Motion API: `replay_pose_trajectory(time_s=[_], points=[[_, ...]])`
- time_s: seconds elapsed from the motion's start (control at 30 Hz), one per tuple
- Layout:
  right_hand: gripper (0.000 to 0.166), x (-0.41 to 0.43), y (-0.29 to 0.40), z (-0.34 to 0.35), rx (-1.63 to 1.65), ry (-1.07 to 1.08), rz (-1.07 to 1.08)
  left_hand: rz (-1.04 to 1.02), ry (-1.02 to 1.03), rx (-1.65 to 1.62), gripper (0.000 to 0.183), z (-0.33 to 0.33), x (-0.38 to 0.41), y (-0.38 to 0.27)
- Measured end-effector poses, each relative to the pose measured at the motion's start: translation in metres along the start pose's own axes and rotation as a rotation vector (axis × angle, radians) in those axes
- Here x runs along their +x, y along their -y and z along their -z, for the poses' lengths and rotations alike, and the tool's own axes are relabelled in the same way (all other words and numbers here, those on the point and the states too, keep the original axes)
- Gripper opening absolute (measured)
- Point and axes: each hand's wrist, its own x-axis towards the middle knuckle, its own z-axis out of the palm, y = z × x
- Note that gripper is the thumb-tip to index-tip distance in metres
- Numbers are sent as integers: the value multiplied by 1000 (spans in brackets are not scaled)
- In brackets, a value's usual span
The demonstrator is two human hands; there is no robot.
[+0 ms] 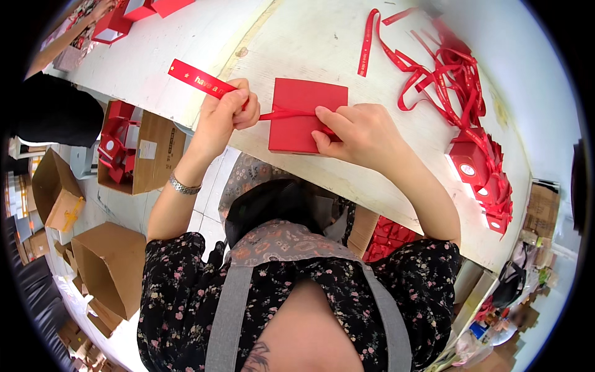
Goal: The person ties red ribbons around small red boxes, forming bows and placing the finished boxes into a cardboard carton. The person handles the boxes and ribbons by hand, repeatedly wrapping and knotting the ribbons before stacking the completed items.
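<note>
Before me on the white tabletop lies a red gift box (297, 95), with a red ribbon (283, 113) running across its top. My left hand (228, 108), left of the box, grips one end of this ribbon; the band stretches from my fist to the box. A wider printed ribbon tail (197, 80) with gold lettering and stars sticks out of that fist to the upper left. My right hand (355, 132) rests at the box's right side, thumb and index finger pinching the ribbon against the top. Its fingers hide part of the ribbon there.
Loose red ribbons (446, 79) lie in a tangle at the right. Several ribboned red boxes (474, 169) stand in a row beside them. A cardboard carton (155, 153) with red boxes stands left of the table. Another person's arm (58, 51) reaches near open red boxes (111, 28).
</note>
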Motion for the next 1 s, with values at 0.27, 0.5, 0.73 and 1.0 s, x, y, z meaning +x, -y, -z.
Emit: replay_pose_trajectory(time_s=[0.27,0.5,0.73,1.0], points=[[26,-2,3,2,-96,69,29,-668,-716,1030,50,43,-57,-31],[25,3,5,3,-68,90,23,-324,-44,1255,26,-23,-29,-29],[34,1,11,0,-136,98,0,339,191,604,11,-22,-11,-54],[40,-1,24,-9,-194,6,-82,19,380,779,12,-48,-33,-54]])
